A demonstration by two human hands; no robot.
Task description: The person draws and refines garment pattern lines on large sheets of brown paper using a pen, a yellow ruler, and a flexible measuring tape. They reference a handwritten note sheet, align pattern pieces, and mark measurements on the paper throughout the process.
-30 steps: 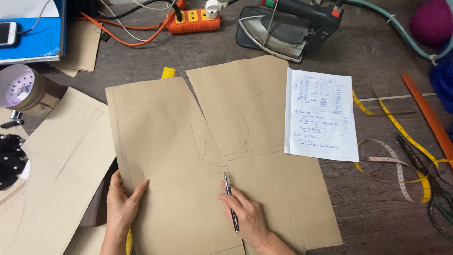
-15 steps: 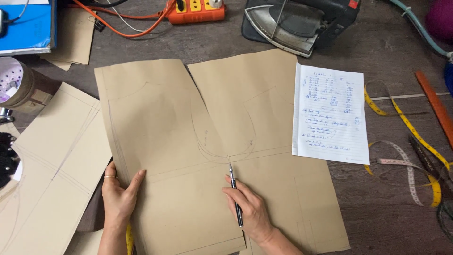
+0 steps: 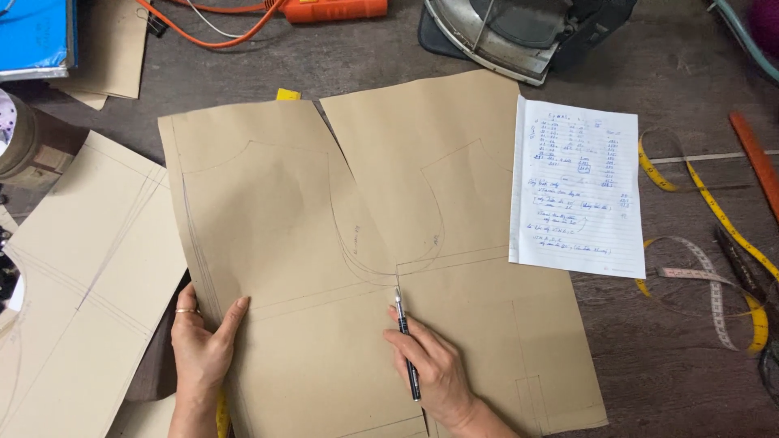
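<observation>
Both hands sit slightly higher now: right hand (image 3: 434, 365) fingers pinch a black pen (image 3: 406, 341) on brown pattern paper (image 3: 268, 211); left hand (image 3: 201, 345) lies flat, open. White lined note sheet (image 3: 578, 195) rests right.

A dark wooden table (image 3: 365, 57) carries brown paper pattern pieces (image 3: 324, 243), a handwritten note sheet (image 3: 578, 195), a yellow measuring tape (image 3: 714, 211) at right, an iron (image 3: 503, 32) at top

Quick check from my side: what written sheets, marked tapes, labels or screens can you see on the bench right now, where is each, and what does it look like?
Notepad sheet: right of the brown pattern paper, white lined rectangle with blue handwriting.
Measuring tape: far right on the table, yellow and white strip, looped, with printed marks.
Blue folder: top left corner, flat, partly out of frame.
No screens or packages in view.
</observation>
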